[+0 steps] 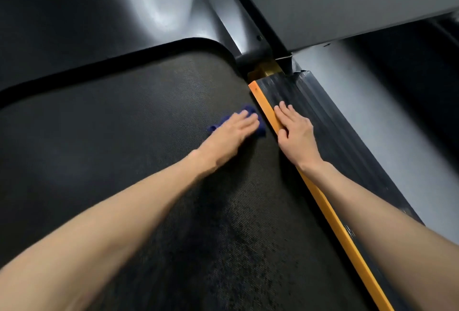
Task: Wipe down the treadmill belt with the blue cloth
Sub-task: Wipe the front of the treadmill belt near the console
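Left grip [236, 128] spread flat, pressing crumpled blue cloth [249, 109] on bumpy black belt [124, 136], right grip [293, 129] flat and empty on ribbed rail [335, 136], beside smooth orange strip [335, 218]

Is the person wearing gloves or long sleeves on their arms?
No. The left hand and the right hand have no gloves on. The left arm and the right arm have no sleeves, right up to the picture's edge. No watch, bracelet or ring shows.
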### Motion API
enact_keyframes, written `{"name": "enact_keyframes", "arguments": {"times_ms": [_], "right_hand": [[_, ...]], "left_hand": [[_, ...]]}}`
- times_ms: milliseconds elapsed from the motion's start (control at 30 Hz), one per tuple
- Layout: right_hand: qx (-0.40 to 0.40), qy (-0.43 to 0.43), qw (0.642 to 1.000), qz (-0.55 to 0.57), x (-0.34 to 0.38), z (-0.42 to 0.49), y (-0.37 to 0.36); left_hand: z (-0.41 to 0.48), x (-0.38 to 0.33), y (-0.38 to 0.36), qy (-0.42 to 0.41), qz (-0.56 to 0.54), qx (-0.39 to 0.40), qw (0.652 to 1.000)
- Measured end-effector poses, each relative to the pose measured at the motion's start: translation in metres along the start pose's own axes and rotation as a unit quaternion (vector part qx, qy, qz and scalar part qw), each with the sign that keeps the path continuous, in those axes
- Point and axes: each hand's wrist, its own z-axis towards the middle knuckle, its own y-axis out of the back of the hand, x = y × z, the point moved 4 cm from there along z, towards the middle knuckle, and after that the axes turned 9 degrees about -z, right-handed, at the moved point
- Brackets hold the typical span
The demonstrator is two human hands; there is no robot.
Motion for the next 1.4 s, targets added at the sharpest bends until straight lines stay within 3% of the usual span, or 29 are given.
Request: {"name": "enact_keyframes", "arguments": {"times_ms": [67,133,233,367,500,567,667,733,767,833,900,1000,1100,1233,1400], "right_hand": [[-0.026,0.012,0.999,-0.028,-0.002,0.002,0.003],[-0.039,0.022,0.998,-0.038,-0.001,0.005,0.004],[-0.05,0.013,0.999,-0.013,-0.005,0.002,-0.001],[-0.06,0.007,0.998,-0.003,-0.008,-0.001,-0.006],[-0.056,0.014,0.998,-0.022,-0.006,-0.001,-0.006],[-0.05,0.016,0.998,-0.029,-0.005,-0.001,-0.007],[-0.05,0.021,0.997,-0.048,-0.004,0.0,-0.007],[-0.05,0.022,0.997,-0.057,-0.003,0.0,-0.007],[-0.049,0.022,0.997,-0.056,-0.003,0.0,-0.007],[-0.049,0.018,0.997,-0.049,-0.003,0.0,-0.007],[-0.052,0.016,0.997,-0.052,-0.003,-0.002,-0.006],[-0.056,0.021,0.997,-0.058,-0.003,-0.002,-0.007],[-0.06,0.021,0.996,-0.064,-0.004,-0.001,-0.008],[-0.051,0.029,0.994,-0.088,-0.002,-0.001,-0.007],[-0.031,0.035,0.993,-0.11,0.002,-0.001,-0.007]], "left_hand": [[-0.003,0.001,0.0,-0.093,0.049,0.064,0.992],[0.007,0.027,0.013,-0.121,0.068,0.029,0.99],[0.031,0.082,0.036,0.009,0.097,-0.045,0.994],[0.047,0.148,0.075,0.208,0.128,-0.053,0.968],[0.055,0.146,0.071,0.27,0.009,-0.115,0.956],[0.059,0.125,0.058,0.17,-0.043,-0.149,0.973],[0.057,0.084,0.031,-0.079,-0.062,-0.014,0.995],[0.053,0.074,0.023,-0.121,-0.039,0.051,0.991],[0.052,0.074,0.022,-0.13,-0.019,0.042,0.99],[0.051,0.081,0.026,-0.099,0.036,0.01,0.994],[0.061,0.098,0.039,-0.016,0.072,-0.032,0.997],[0.082,0.127,0.058,0.116,0.066,-0.065,0.989],[0.094,0.122,0.053,0.192,0.041,-0.076,0.978],[0.059,0.064,0.015,0.143,-0.033,-0.144,0.979],[-0.022,-0.023,-0.033,0.101,-0.061,-0.133,0.984]]}}
